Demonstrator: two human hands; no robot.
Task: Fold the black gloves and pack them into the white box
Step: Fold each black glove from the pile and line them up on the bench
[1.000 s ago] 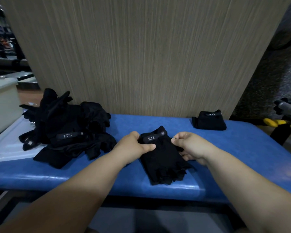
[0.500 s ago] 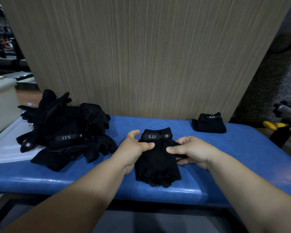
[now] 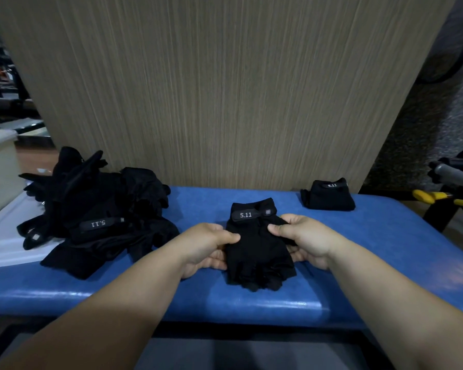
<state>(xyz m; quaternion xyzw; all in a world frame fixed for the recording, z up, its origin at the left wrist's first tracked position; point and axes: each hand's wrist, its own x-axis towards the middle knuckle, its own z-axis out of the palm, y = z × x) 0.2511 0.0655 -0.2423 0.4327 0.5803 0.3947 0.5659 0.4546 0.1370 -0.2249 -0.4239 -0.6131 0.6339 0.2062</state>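
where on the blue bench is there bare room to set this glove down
Bare blue bench lies right of the held glove, in front of the folded glove, out to the right end. The left end is crowded by the glove pile.

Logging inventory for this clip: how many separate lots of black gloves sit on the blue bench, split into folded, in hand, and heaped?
folded bundle: 1
held gloves, pinched by left hand and right hand: 1
unsorted heap: 1 (gloves within uncountable)
Total: 3 lots
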